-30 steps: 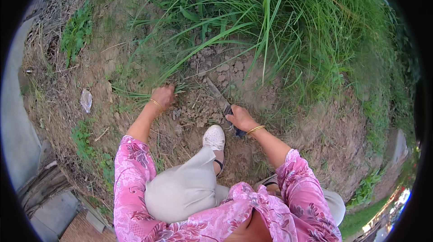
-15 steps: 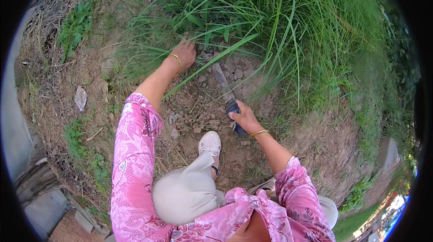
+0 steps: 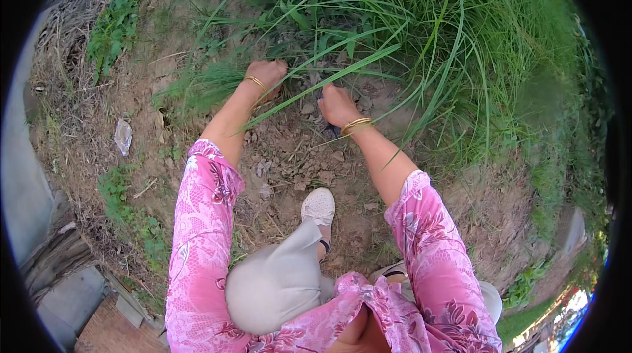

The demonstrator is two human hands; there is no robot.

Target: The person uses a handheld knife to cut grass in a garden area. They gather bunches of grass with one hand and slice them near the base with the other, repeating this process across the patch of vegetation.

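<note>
My left hand [image 3: 268,76] is closed around the base of a tuft of fine green grass [image 3: 207,83], whose blades fan out to the left of the wrist. Just to its right, my right hand [image 3: 338,107] is wrapped around a flat-bladed digging tool. A bit of its dark blue wrapped handle [image 3: 331,131] shows below the fist; the blade is mostly hidden by the hand and leaves. Between the hands lies loose, crumbled soil [image 3: 307,108], and a long grass blade [image 3: 329,80] arches across it.
A dense clump of tall grass [image 3: 434,37] rises ahead and to the right. Low leafy weeds [image 3: 115,34] and a scrap of clear plastic [image 3: 123,137] lie on the left. My light shoe [image 3: 318,207] stands on the dirt close by. Dry stalks [image 3: 59,63] cover the far left.
My right hand has moved forward and left with the tool, from beside my foot to the grass base near my left hand. My left hand has stayed nearly in place, its fingers now curled tighter.
</note>
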